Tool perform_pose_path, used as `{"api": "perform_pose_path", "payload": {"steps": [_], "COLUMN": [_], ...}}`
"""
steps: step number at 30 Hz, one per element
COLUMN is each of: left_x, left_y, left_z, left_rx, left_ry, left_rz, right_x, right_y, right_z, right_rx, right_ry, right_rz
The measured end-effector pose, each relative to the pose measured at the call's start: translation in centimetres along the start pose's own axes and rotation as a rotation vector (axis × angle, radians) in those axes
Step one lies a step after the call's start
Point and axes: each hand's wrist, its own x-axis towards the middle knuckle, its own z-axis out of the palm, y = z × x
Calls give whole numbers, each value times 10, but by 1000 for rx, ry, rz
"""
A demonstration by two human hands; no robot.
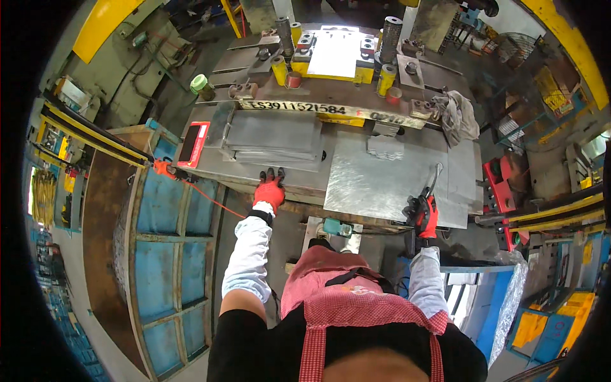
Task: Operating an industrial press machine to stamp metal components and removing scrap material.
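Observation:
My left hand (270,193), in a red glove with dark fingertips, lies with its fingers apart at the front edge of the steel worktable (245,181). Just beyond it is a stack of grey metal sheets (273,137). My right hand (425,215), in a red and black glove, is closed around a slim metal tool (436,178) with a looped or hooked end pointing away from me. That hand is over the near right part of a large shiny metal plate (363,175). What the tool's grip looks like is hidden by my fingers.
A press die (302,109) with upright posts stands behind the sheets, a bright white sheet (334,54) on it. A grey rag (458,118) hangs at its right. A red-framed dark panel (193,145) lies left. Blue metal framework (159,280) stands at lower left.

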Motion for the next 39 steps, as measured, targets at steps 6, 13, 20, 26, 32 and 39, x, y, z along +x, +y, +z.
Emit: {"api": "perform_pose_path", "payload": {"steps": [6, 13, 20, 26, 32, 39], "left_x": [1, 6, 9, 13, 14, 10], "left_y": [6, -8, -8, -14, -16, -13], "left_z": [-5, 3, 5, 14, 12, 12], "left_rx": [-3, -22, 16, -5, -32, -19], "left_ry": [-10, -32, -43, -17, -18, 63], "left_rz": [25, 23, 23, 53, 41, 49], "right_x": [3, 2, 0, -4, -1, 0], "right_y": [3, 3, 4, 1, 1, 6], "right_z": [-4, -2, -3, 10, 7, -3], "right_rx": [35, -10, 22, -39, -86, -92], "right_ry": [32, -3, 4, 106, 74, 50], "right_rz": [-16, -27, -1, -32, -52, -40]}}
